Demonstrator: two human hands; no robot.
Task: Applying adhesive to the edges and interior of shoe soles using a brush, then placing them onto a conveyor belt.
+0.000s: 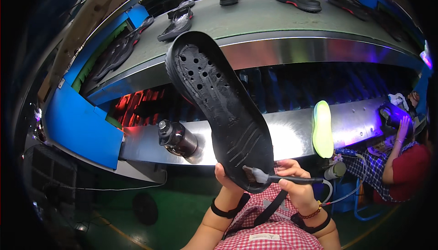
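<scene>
My left hand grips the heel end of a black shoe sole, holding it up with its hollowed inner side facing me; several round holes show near its toe. My right hand holds a small black-handled brush, its pale bristles pressed on the sole's heel area. Both wrists wear dark bands, and a red-and-white checked apron lies below them.
A grey conveyor belt above carries several dark soles and shoes. A steel housing runs under it, with a dark glue pot on the lower steel ledge. A pale green sole stands at right, near a seated person.
</scene>
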